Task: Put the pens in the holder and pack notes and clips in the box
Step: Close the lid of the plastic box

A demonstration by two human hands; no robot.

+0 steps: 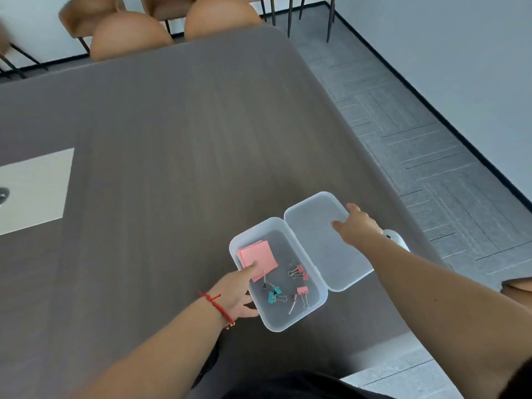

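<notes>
Two hands at translucent box [290, 319], pink notes [257, 256] under left fingers [249, 270], right fingers [342, 226] gripping lid [316, 240].

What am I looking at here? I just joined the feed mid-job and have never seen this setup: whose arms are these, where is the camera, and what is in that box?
There is no machine: a person works with bare hands, and the single picture comes from a wide-angle camera worn on the head, looking forward and down. On the dark table lies a clear plastic box with its hinged lid folded open to the right. Inside are pink sticky notes and several binder clips, pink and teal. The left hand, with a red string at the wrist, rests at the box's near wall, fingertips on the notes. The right hand grips the lid's far edge. No pens or holder are in view.
</notes>
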